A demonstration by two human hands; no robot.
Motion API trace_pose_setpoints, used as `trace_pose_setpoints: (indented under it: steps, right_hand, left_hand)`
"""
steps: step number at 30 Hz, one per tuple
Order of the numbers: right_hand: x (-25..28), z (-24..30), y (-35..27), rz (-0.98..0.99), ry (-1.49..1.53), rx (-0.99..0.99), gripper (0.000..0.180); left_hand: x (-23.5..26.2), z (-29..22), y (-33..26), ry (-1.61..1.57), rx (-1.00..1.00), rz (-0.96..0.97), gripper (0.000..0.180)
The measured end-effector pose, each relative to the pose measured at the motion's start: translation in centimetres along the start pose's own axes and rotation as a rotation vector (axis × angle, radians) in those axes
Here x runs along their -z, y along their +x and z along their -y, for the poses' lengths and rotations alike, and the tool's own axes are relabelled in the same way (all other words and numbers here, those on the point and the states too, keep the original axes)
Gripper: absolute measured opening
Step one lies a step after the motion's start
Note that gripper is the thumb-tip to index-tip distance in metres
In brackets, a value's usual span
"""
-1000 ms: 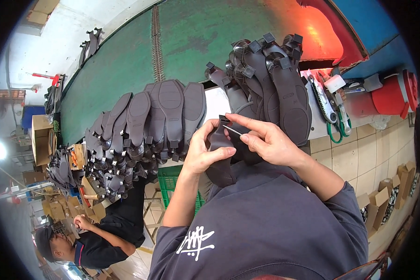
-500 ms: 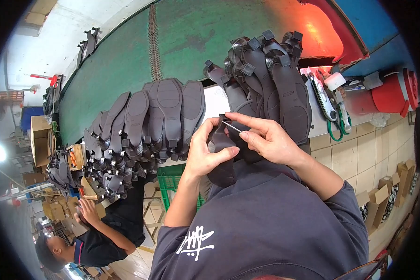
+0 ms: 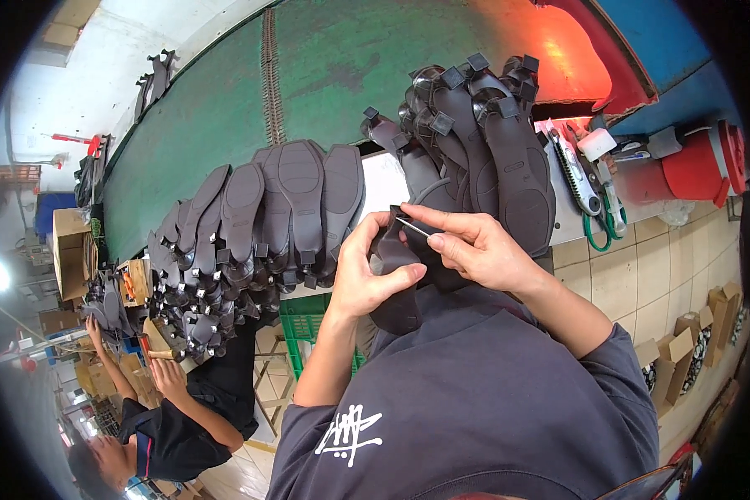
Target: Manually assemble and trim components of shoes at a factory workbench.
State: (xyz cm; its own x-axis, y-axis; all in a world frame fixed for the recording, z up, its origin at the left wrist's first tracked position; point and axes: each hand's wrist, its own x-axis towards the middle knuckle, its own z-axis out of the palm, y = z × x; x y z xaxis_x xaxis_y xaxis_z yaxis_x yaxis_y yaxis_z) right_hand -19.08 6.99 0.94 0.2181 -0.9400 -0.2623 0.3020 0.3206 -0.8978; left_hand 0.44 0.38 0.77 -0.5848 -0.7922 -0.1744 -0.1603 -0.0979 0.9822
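My left hand (image 3: 367, 279) is closed around a dark brown heeled shoe sole (image 3: 395, 312), its small square heel end upward. A thin metal rod (image 3: 414, 227) is pinched in my right hand (image 3: 482, 254), with the index finger stretched along to the heel end. The rod's far end meets the sole near the heel; its exact contact is too small to make out. Close beyond my hands lies a heap of similar heeled soles (image 3: 527, 187). More soles (image 3: 300, 179) lie in overlapping rows to the left.
Behind the soles runs a green belt (image 3: 200, 125) with a laced seam. A utility knife (image 3: 577, 175) and green-handled scissors (image 3: 596, 232) lie to the right. A green crate (image 3: 298, 329) stands below the table. At left a co-worker (image 3: 171, 429) reaches towards soles. Cardboard boxes (image 3: 679, 358) stand right.
My hands, the sole and the rod have barely moved. The co-worker has stretched one arm out to the soles at far left, and their head has shifted lower.
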Motion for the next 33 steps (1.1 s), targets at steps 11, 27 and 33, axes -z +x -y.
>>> trace_pose_setpoints:
  steps: [11, 27, 33]
  right_hand:
    - [0.1, 0.3, 0.1, 0.056, 0.057, -0.157, 0.045]
    - [0.7, 1.0, 0.1, 0.106, 0.018, -0.231, 0.044]
    - [0.6, 1.5, 1.9, 0.104, 0.117, -0.170, 0.048]
  left_hand:
    - [0.4, 0.3, -0.6, -0.025, -0.018, -0.019, 0.054]
    - [1.3, 1.1, -0.7, -0.221, 0.040, 0.073, 0.057]
    - [2.6, 1.5, -1.2, -0.481, 0.156, 0.089, 0.064]
